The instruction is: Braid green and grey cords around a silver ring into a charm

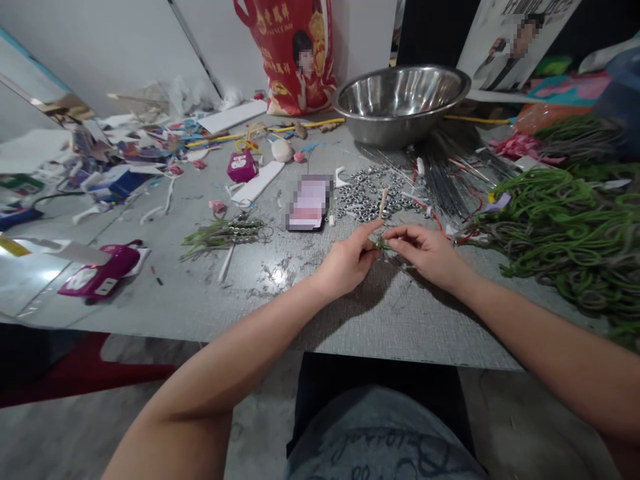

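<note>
My left hand [346, 263] is closed in a pinch on a short piece of green cord [382, 244]. Facing it, my right hand [425, 252] pinches the same cord from the other side, fingertips almost meeting. A thin pale wooden stick [383, 203] rises just beyond my left fingertips; whether that hand holds it, I cannot tell. Right behind my hands, many small silver beads [367, 193] lie scattered on the grey table [280, 313]. A bundle of green cords with silver beads [225, 235] rests to the left of my hands.
A big heap of green and grey cords [565, 227] covers the right side. Behind the beads are a steel basin [400, 127] and thin metal wires [443, 177]. A phone [309, 203] lies left of the beads. A purple power strip [103, 272] sits far left, near paper scraps.
</note>
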The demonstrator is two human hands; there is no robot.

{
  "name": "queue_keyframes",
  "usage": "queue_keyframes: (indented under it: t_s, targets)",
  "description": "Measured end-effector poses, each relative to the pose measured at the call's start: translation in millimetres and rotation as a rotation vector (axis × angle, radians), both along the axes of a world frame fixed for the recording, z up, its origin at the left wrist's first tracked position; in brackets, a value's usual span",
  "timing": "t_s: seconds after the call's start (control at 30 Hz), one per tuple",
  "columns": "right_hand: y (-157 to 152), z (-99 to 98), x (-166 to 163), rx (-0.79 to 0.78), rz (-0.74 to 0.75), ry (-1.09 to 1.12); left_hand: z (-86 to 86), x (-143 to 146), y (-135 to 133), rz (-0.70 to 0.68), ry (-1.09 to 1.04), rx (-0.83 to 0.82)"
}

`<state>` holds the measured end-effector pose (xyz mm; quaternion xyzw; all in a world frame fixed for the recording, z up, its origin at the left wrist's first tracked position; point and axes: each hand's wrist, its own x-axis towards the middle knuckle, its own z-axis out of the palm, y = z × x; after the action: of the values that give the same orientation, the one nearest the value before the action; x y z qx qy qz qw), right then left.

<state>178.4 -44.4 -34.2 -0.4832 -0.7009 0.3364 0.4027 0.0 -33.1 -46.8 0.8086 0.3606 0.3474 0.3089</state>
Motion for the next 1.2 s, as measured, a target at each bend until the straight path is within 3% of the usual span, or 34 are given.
queue_keyframes:
  t_s: [0.17, 0.3, 0.63, 0.9, 1.03, 1.2]
  targets:
    - [-2.0, -1.9, -0.7, 0.333, 0.049, -0.180, 4.4, 0.3, -2.6, 0.002, 0.076, 0.037]
    - [-2.3, -1.9, -1.4, 0.422, 0.096, -0.279, 5.6, 0.1, -4.6, -0.014, 0.132, 0.073]
    - [-2.6, 2.8, -2.7, 0.190, 0.053, -0.181, 7.3, 1.5, -5.2, 0.076, 0.142, 0.081]
    - [-4.2, 3.9, -3.0, 0.023, -0.017, -0.170, 10.9, 0.4, -5.9, 0.073, 0.063, 0.147]
    - [-4.1, 0.9, -5.4, -0.077, 0.052, -0.213, 10.8, 1.4, -6.4, 0.050, 0.021, 0.200]
    - [-3.6, -0.2, -8.4, -0.059, 0.094, -0.180, 7.9, 2.6, -5.4, 0.058, 0.045, 0.235]
